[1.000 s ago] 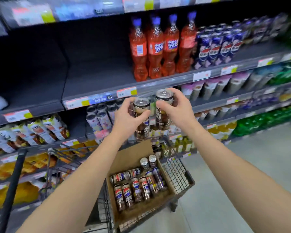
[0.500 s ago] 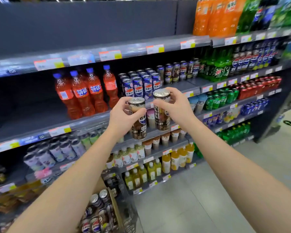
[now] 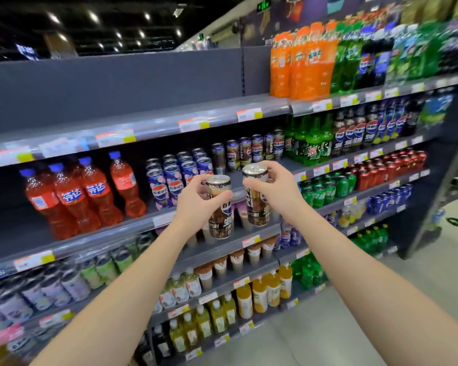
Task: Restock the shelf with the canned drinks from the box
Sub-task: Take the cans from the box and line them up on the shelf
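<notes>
Mid-aisle, I have both arms stretched toward the drinks shelving, a can in each hand at the centre of the frame. My left hand (image 3: 196, 200) is wrapped around the upper half of the left can (image 3: 220, 207), thumb across its front and fingers curled behind, clamped on the metal. My right hand (image 3: 274, 188) grips the right can (image 3: 257, 194) the same way from the other side, thumb (image 3: 255, 184) pressed across the upper label. Both cans are dark brown with silver tops; their long axes run near vertical, lids up toward the upper part of the frame, bases down, each tilted slightly. The right can sits a little higher in the picture than the left one. The two stand just beside each other with a narrow gap between them.

Behind the cans, the middle shelf (image 3: 222, 202) carries blue cans (image 3: 180, 175) at centre, orange-red bottles (image 3: 74, 196) at left, and a row of dark cans (image 3: 246, 151) at upper centre. Green bottles (image 3: 312, 143) stand right of those. Large orange bottles (image 3: 302, 59) fill the top shelf at upper right. Neither can touches a shelf; both hang in the air in front of the shelf edge.
</notes>
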The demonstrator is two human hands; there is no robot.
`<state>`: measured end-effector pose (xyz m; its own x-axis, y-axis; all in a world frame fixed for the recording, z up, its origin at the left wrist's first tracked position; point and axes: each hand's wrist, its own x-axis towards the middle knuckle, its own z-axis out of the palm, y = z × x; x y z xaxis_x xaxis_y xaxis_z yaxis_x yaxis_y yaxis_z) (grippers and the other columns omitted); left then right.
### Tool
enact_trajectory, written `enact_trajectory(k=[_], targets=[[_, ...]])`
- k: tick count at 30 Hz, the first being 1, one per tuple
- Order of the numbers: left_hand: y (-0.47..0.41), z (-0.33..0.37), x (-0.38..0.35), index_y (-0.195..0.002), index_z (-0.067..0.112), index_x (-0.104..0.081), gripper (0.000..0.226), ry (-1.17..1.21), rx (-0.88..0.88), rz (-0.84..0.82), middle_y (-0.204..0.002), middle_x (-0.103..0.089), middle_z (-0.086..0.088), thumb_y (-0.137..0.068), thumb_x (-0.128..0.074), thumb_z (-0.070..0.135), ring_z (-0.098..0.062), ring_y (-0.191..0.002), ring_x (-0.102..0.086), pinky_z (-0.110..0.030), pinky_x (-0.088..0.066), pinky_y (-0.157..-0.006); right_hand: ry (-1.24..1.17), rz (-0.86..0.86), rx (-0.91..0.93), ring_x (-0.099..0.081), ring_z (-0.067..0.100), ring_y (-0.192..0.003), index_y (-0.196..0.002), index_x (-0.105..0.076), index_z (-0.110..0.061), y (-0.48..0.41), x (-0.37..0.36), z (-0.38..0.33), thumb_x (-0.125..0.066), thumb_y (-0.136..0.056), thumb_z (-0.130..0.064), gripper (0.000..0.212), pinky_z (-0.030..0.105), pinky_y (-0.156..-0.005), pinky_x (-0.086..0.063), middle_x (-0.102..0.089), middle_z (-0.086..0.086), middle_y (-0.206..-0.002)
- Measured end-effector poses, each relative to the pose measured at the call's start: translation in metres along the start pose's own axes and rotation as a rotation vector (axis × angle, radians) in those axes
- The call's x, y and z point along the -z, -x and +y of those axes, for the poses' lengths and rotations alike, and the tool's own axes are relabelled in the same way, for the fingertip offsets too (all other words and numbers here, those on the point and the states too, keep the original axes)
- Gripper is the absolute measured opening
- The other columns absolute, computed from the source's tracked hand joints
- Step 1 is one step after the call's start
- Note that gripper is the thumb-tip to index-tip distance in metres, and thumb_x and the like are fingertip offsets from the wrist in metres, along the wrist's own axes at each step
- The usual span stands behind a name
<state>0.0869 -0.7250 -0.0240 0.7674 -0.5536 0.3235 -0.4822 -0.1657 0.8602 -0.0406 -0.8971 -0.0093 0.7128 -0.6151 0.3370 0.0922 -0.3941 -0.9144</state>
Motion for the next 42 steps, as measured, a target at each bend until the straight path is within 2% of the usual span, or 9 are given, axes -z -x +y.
enact_trajectory(k=[2, 9, 11, 15, 19, 28, 33, 37, 42], targets=[[-0.016, -0.002, -0.012, -0.126, 0.037, -0.051, 0.056, -0.010, -0.007, 0.012, -0.100, -0.066, 0.012, -0.082, -0.084, 0.047, -0.003, -0.090, -0.058, -0.018, -0.043, -0.074, 0.005, -0.014, 0.009, -0.066, 0.014, -0.103, -0.120, -0.064, -0.030, -0.023, 0.004, 0.009, -0.084, -0.076, -0.045, 0.051, 0.045, -0.092, -0.056, -0.070, -0.010, -0.113], [-0.094, -0.030, -0.045, -0.109, 0.050, -0.055, 0.045, -0.014, -0.040, 0.076, -0.095, -0.075, 0.007, -0.078, -0.087, 0.046, 0.003, -0.074, -0.060, -0.013, -0.047, -0.069, 0.032, -0.039, -0.021, -0.055, 0.015, -0.115, -0.141, -0.055, -0.027, -0.115, 0.003, 0.049, -0.085, -0.077, -0.046, 0.073, 0.034, -0.092, -0.050, -0.055, -0.006, -0.127], [-0.113, -0.037, -0.049, -0.109, 0.049, -0.057, 0.044, -0.013, -0.038, 0.090, -0.090, -0.074, 0.008, -0.078, -0.087, 0.046, -0.001, -0.073, -0.062, -0.019, -0.049, -0.070, 0.017, -0.056, -0.048, -0.054, 0.012, -0.111, -0.137, -0.056, -0.027, -0.139, 0.000, 0.057, -0.084, -0.078, -0.044, 0.067, 0.034, -0.090, -0.051, -0.056, -0.011, -0.119], [-0.141, -0.047, -0.057, -0.113, 0.038, -0.062, 0.043, -0.047, -0.039, 0.073, -0.085, -0.067, 0.014, -0.079, -0.089, 0.038, 0.006, -0.072, -0.059, -0.010, -0.045, -0.066, -0.018, -0.095, -0.062, -0.061, 0.008, -0.095, -0.115, -0.063, -0.027, -0.182, -0.010, 0.076, -0.083, -0.082, -0.035, 0.040, 0.023, -0.074, -0.051, -0.063, -0.012, -0.107], [-0.158, -0.056, -0.063, -0.115, 0.034, -0.064, 0.044, -0.063, -0.017, 0.097, -0.094, -0.070, 0.017, -0.079, -0.089, 0.035, 0.008, -0.083, -0.063, -0.007, -0.045, -0.070, -0.033, -0.146, -0.069, -0.058, 0.003, -0.092, -0.117, -0.059, -0.026, -0.221, -0.027, 0.094, -0.082, -0.084, -0.029, 0.040, 0.024, -0.077, -0.047, -0.060, -0.016, -0.104], [-0.175, -0.073, -0.073, -0.116, 0.042, -0.065, 0.047, -0.084, 0.063, 0.196, -0.103, -0.074, 0.010, -0.076, -0.089, 0.045, -0.007, -0.096, -0.069, -0.023, -0.056, -0.084, -0.042, -0.259, -0.071, -0.066, 0.018, -0.087, -0.124, -0.062, -0.020, -0.296, -0.068, 0.142, -0.088, -0.077, -0.028, 0.055, 0.038, -0.082, -0.056, -0.069, 0.002, -0.108], [-0.181, -0.071, -0.084, -0.113, 0.042, -0.065, 0.043, -0.088, 0.080, 0.263, -0.102, -0.074, 0.015, -0.077, -0.089, 0.040, -0.006, -0.095, -0.070, -0.023, -0.056, -0.083, -0.033, -0.324, -0.063, -0.061, 0.014, -0.091, -0.130, -0.063, -0.019, -0.322, -0.084, 0.163, -0.088, -0.077, -0.026, 0.058, 0.028, -0.083, -0.051, -0.063, -0.001, -0.102], [-0.187, -0.074, -0.088, -0.112, 0.044, -0.064, 0.043, -0.112, 0.104, 0.308, -0.102, -0.074, 0.013, -0.076, -0.088, 0.046, -0.012, -0.095, -0.070, -0.035, -0.059, -0.085, 0.005, -0.314, -0.047, -0.066, 0.017, -0.101, -0.135, -0.063, -0.019, -0.339, -0.099, 0.177, -0.089, -0.073, -0.036, 0.070, 0.038, -0.098, -0.053, -0.069, -0.002, -0.103], [-0.194, -0.081, -0.092, -0.117, 0.044, -0.064, 0.051, -0.139, 0.132, 0.340, -0.104, -0.074, 0.008, -0.072, -0.088, 0.053, -0.016, -0.098, -0.070, -0.043, -0.058, -0.088, -0.009, -0.315, -0.004, -0.064, 0.018, -0.101, -0.138, -0.060, -0.014, -0.349, -0.108, 0.184, -0.088, -0.075, -0.036, 0.072, 0.035, -0.098, -0.050, -0.068, -0.004, -0.095]])
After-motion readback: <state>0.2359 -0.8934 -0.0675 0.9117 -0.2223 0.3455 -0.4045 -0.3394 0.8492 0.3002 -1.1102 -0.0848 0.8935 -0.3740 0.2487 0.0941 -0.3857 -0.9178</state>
